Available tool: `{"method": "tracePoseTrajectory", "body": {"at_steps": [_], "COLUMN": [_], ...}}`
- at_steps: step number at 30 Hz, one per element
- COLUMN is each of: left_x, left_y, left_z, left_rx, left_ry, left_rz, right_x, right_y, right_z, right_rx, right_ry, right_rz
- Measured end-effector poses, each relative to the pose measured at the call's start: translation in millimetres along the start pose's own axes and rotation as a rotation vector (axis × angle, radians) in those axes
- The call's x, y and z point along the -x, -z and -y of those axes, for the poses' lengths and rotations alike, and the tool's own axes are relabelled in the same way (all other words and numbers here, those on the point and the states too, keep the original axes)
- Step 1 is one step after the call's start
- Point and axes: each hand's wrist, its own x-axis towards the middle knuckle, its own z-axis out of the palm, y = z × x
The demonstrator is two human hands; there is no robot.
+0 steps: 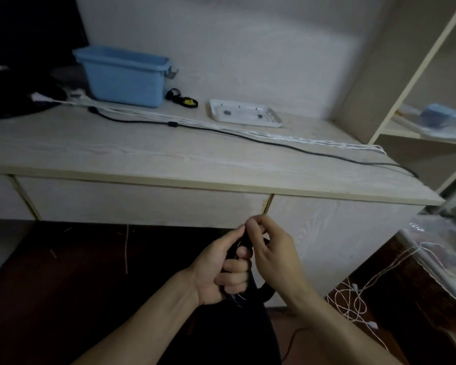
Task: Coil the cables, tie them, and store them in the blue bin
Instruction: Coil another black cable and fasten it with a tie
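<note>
The person is part-way through one cable. The left hand (223, 270) has its fingers (234, 266) curled round a bundle of black cable (244, 242), held below the front edge of the counter (169, 159). The right hand (270, 248) pinches at the top of the bundle with thumb and forefinger, which looks like tying or wrapping the end; whether a tie is in the pinch cannot be told. The bundle's long axis runs roughly upright, from the pinch down to a loop that hangs beneath the left fingers.

Much seems left. Up and beyond the fingers, a long black cable (248, 137) and a white cable (287, 137) lie stretched on the counter. Loose white cables (353, 301) lie on the floor to their right. The blue bin (123, 75) stands far up and left of the fingers; its contents cannot be seen.
</note>
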Motion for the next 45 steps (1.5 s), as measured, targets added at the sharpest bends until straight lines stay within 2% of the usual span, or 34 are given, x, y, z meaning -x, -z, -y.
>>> {"method": "tracePoseTrajectory", "body": {"at_steps": [5,6,9,13,21,25,26,28,29,31,34,40,43,45], "left_x": [-1,-1,-9,-29,-49,-59,-65,-77,-81,-88,-96,-106,-109,-111], "left_y": [-4,-5,-3,0,9,22,31,58,73,104,136,161,161,163], "left_z": [-56,-67,-98,-139,-199,-242,-257,-286,-299,-321,-341,-349,-347,-346], "left_rx": [0.056,0.082,0.155,0.167,-0.306,-0.364,-0.457,-0.895,-1.098,-1.229,-1.111,-0.857,-0.865,-0.9], "left_ry": [-0.095,-0.121,-0.204,-0.215,-0.304,-0.533,-0.651,-0.937,-1.032,-1.103,-1.132,-1.139,-1.178,-1.201], "left_rz": [0.424,0.461,0.431,0.448,0.087,-0.086,-0.196,-0.543,-0.698,-0.854,-0.912,-0.83,-0.85,-0.887], "right_x": [-58,-72,-114,-161,-209,-233,-241,-258,-266,-283,-322,-421,-465,-487], "right_y": [11,11,12,8,-27,-38,-38,-40,-41,-44,-57,-125,-161,-179], "right_z": [31,37,54,64,46,45,43,37,34,31,34,41,40,39], "right_rx": [-0.031,-0.053,-0.06,0.005,-0.242,-0.346,-0.342,-0.277,-0.232,-0.144,-0.051,0.246,0.414,0.581], "right_ry": [0.043,0.029,-0.011,-0.004,-0.022,-0.014,-0.043,-0.088,-0.092,-0.084,-0.038,0.093,0.196,0.196], "right_rz": [-0.046,-0.047,-0.033,-0.064,-0.128,-0.191,-0.186,-0.145,-0.114,-0.05,0.016,0.09,0.116,0.189]}}
